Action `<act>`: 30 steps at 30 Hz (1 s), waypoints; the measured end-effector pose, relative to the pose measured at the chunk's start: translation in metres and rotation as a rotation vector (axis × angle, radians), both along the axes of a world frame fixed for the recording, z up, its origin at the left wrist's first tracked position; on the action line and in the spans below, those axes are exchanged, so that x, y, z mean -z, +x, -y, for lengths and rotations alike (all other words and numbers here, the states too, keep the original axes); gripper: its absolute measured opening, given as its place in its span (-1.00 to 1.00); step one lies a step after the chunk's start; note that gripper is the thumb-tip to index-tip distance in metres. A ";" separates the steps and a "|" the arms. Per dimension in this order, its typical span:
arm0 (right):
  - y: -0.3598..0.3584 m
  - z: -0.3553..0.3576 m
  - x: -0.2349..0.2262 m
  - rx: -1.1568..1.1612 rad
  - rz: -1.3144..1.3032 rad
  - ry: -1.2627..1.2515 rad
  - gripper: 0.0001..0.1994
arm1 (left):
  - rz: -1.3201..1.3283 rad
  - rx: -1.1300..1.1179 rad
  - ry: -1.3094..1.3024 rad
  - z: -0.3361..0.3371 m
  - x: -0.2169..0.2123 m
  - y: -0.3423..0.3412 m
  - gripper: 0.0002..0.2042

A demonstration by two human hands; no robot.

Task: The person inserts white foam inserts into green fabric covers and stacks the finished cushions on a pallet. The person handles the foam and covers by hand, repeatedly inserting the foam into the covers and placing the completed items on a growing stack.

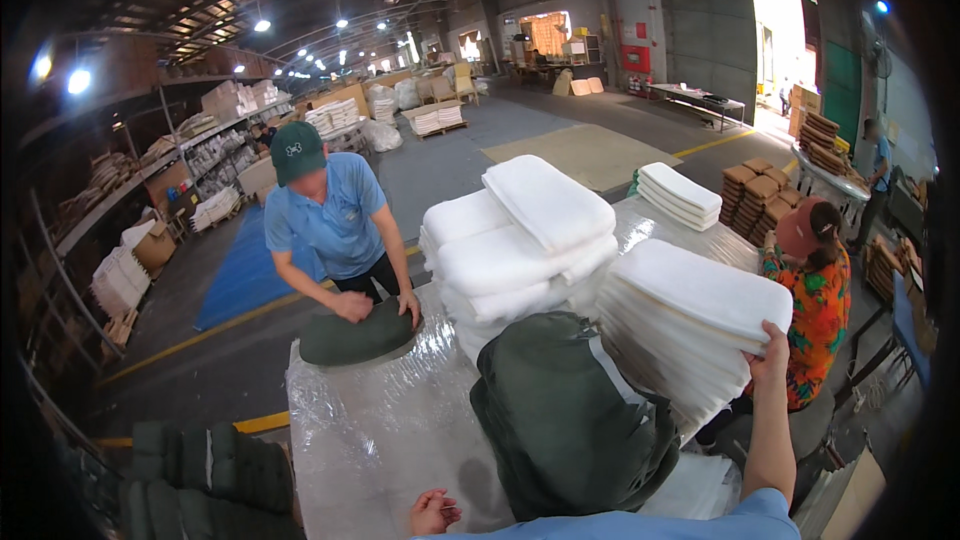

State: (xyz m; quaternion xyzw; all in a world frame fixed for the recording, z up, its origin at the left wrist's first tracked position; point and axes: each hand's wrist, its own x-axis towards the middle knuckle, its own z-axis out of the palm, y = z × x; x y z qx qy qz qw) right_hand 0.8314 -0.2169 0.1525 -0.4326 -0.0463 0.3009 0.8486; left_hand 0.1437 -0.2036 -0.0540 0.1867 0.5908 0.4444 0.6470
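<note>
Right hand (770, 348) grips white foam stack (700, 305) (left hand (433, 513) on table).

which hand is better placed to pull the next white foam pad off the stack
Right, probably. The right hand already grips the edge of the top pad on the white foam pad stack. The left hand is low by the plastic-covered table, loosely closed, far from it.

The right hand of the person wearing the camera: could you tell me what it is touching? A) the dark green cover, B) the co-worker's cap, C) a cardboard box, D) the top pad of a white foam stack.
D: the right hand grips the edge of the top pad of the white foam stack, apart from the dark green cover.
</note>
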 end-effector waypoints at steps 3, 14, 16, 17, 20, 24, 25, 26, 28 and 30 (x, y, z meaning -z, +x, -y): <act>-0.010 0.014 -0.006 0.171 0.037 0.014 -0.45 | -0.044 0.168 0.104 0.000 0.009 0.009 -0.60; -0.194 0.127 -0.057 0.220 0.245 0.083 -0.44 | 0.024 0.085 0.158 0.014 -0.005 -0.113 -0.75; -0.231 0.130 -0.050 0.153 0.204 0.070 -0.46 | 0.029 0.083 0.268 0.003 -0.027 -0.142 -0.70; -0.256 0.125 -0.041 0.056 0.197 0.063 -0.45 | 0.024 0.082 0.321 -0.002 -0.039 -0.161 -0.66; -0.341 0.106 -0.005 -0.175 0.158 -0.007 -0.44 | 0.062 0.076 0.300 -0.014 -0.069 -0.210 -0.52; -0.477 0.074 0.040 -0.541 -0.012 -0.049 -0.42 | 0.317 0.026 0.142 0.005 -0.064 -0.270 -0.36; -0.502 0.067 0.055 -0.559 -0.098 -0.234 -0.41 | 0.400 0.015 0.112 0.009 -0.064 -0.281 -0.37; -0.523 0.060 0.071 -0.669 -0.142 -0.239 -0.37 | 0.477 -0.028 0.053 0.013 -0.057 -0.294 -0.42; -0.549 0.052 0.101 -0.789 -0.192 -0.300 -0.38 | 0.187 -0.069 0.070 0.035 -0.032 -0.315 -0.46; -0.556 0.048 0.128 -0.871 -0.235 -0.305 -0.36 | 0.050 -0.102 0.126 0.062 -0.013 -0.330 -0.49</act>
